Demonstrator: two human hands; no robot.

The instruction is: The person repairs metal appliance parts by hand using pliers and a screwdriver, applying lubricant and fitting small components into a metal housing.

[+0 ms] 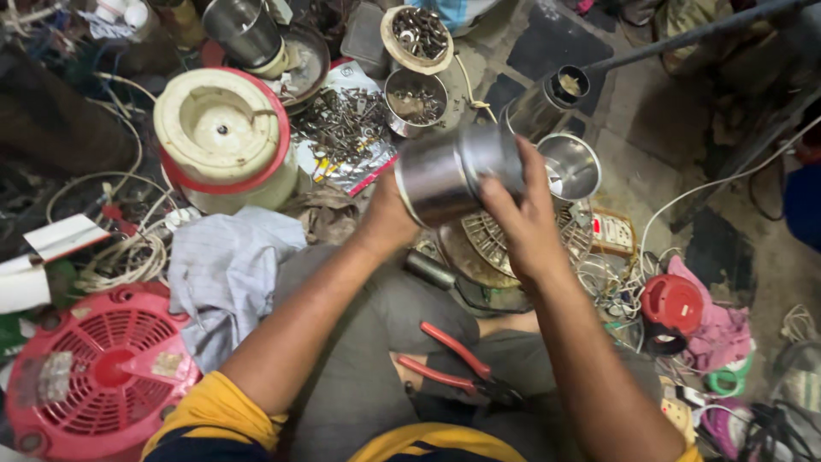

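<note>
We hold steel jar (457, 174) | left hand (386, 218) clamped beneath | right hand (520, 221) wrapped over | pliers (457, 364) on lap, well below grip

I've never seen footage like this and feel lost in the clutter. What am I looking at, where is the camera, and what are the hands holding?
There is no machine here. One camera sits on a person's head and looks down at their own arms and lap. Both hands hold a shiny steel jar tipped on its side: the left hand is at its open end, the right hand wraps its far end. On the lap lie red-handled pliers. Around them on the floor are a cream and red appliance base, a red fan cover, a grey cloth, bowls of screws, more steel jars and tangled white cables.
</note>
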